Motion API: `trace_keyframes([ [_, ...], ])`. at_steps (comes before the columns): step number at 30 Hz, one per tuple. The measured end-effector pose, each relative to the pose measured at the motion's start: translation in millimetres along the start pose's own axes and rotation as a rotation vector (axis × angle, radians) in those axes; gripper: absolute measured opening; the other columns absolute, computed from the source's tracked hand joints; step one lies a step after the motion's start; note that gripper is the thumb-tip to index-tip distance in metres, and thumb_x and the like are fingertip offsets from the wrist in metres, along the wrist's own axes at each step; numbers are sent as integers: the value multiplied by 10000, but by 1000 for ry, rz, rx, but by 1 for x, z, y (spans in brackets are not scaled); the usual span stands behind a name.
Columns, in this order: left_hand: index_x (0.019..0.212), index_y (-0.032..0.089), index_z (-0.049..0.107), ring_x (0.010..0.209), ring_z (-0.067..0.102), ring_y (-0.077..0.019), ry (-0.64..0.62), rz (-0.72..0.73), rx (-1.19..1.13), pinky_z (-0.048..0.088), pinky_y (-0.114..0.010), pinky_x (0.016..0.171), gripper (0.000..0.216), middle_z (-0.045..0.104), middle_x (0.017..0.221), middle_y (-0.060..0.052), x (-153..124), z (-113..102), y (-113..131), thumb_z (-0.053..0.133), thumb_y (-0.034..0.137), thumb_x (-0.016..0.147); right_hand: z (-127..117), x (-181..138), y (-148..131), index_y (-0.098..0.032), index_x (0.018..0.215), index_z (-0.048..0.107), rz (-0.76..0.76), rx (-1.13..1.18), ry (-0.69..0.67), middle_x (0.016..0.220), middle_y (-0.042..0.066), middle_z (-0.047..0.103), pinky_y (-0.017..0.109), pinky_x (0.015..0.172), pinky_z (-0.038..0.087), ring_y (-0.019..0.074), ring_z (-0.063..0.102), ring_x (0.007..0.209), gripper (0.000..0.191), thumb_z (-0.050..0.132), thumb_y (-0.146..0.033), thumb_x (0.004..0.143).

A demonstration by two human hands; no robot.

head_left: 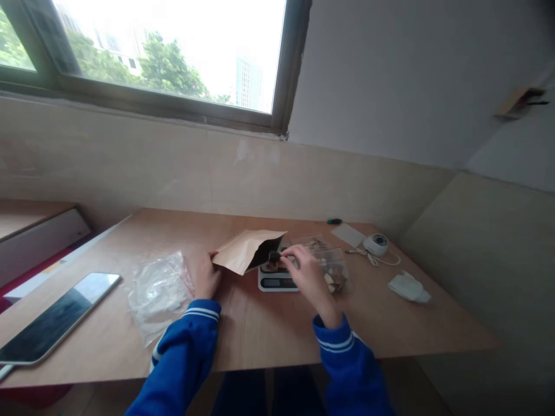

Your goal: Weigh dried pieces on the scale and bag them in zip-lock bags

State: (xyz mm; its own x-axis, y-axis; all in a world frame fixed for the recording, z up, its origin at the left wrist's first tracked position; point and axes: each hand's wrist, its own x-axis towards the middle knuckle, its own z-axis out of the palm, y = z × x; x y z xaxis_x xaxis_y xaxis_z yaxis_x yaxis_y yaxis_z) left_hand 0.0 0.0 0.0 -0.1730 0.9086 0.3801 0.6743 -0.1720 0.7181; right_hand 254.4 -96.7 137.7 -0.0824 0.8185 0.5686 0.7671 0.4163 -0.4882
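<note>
Near the centre of the frame, a brown paper bag lies on its side, tilted, its dark mouth turned to the right and gaping. The left hand, left of centre, is closed on the bag's far-left end; the bag extends rightward from that grip, so its mouth is well apart from the fingers. Some of those fingertips are hidden by the paper.

The right hand, right of centre, has thumb and forefinger pinched together on a small dark object. This object sticks out leftward from the fingertips, right at the bag's mouth; whether it is inside the opening or just in front of it, I cannot tell. What it is exactly is too small to make out.

Below the mouth and partly covered by the bag and right hand, a white scale with a dark display rests on the wooden table. Just beside the right hand, on its right, is a clear bag of pale and brown pieces. A crumpled clear plastic bag lies just left of the left hand, and a tablet lies at the lower left.
</note>
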Motion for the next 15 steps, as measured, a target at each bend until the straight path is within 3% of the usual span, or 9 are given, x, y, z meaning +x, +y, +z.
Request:
trace_keyframes([
  [3,1080,151,507,1030,583,-296,-3,-59,71,462,-426,895,366,607,1028,-129,1,1,1,489,222,721,1,0,25,-186,822,622,109,26,84,846,42,634,314,765,451,189,587,809,101,543,-238,856],
  [8,1055,126,502,1023,580,-319,23,-59,155,470,-431,872,352,604,1002,-155,1,1,0,475,309,756,36,19,52,-178,789,665,191,-186,-76,859,67,636,324,784,426,210,573,857,125,559,-223,835],
  [15,1049,135,501,987,593,-292,11,-33,157,483,-413,838,348,599,983,-132,0,0,0,491,309,748,78,58,49,-144,829,692,168,-574,-299,1019,160,616,383,843,366,276,515,1014,177,521,-183,854],
])
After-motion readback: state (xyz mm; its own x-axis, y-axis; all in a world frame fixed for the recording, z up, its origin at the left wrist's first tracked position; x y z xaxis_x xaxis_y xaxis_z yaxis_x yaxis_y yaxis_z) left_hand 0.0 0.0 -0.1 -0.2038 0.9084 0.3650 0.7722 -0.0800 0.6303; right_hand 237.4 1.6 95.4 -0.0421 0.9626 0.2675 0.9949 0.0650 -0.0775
